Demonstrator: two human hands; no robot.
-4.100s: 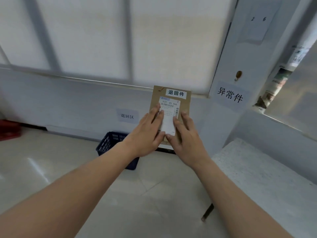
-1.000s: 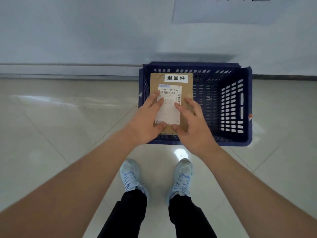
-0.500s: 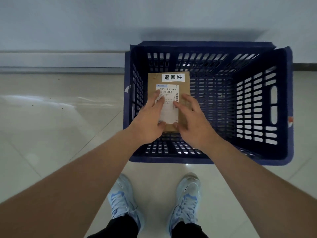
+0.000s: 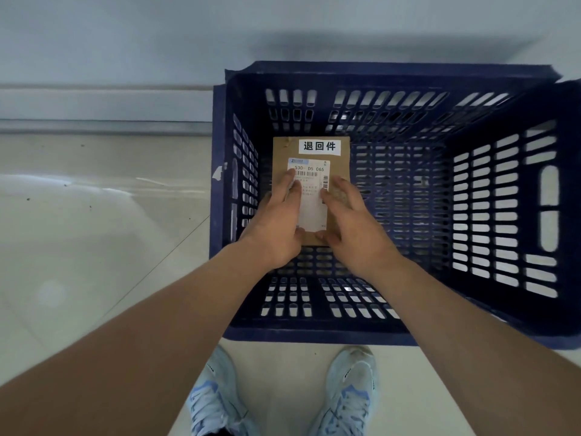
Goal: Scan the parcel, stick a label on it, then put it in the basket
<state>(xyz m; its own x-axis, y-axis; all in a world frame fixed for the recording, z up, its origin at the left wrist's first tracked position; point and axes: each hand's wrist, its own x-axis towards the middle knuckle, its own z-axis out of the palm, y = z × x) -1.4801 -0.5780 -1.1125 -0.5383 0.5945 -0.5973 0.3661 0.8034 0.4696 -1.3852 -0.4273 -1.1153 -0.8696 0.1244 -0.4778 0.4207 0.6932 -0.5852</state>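
Pale glossy floor tiles [image 4: 94,247], lightly speckled, meeting a grey-white wall [image 4: 125,42] along a low skirting ledge. Nearest the camera: two light blue laced trainers [image 4: 349,394], toes pointing toward the basket, standing just short of its near rim. Two bare forearms reach forward and down over that rim. Left hand [image 4: 276,228]: fingers extended and close together, laid flat on the left part of the parcel's face, thumb at its near edge. Right hand [image 4: 355,228]: fingers slightly spread, resting on the right part of the face, thumb at the near edge; both hands grip the parcel between them. Parcel [image 4: 311,190]: flat brown cardboard rectangle, long axis running away from the person, printed face upward, text upright to the viewer; located inside the basket, in its left half, close beside the left wall. Whether it rests on the basket floor cannot be told. White shipping label [image 4: 311,196]: centred on the face, barcode and "530 D5 065" toward the far end, partly covered by fingers. Smaller white sticker [image 4: 319,146]: black Chinese characters, at the far edge of the parcel. Basket [image 4: 314,335]: dark blue slotted plastic crate, set on the floor, far side close to the wall.
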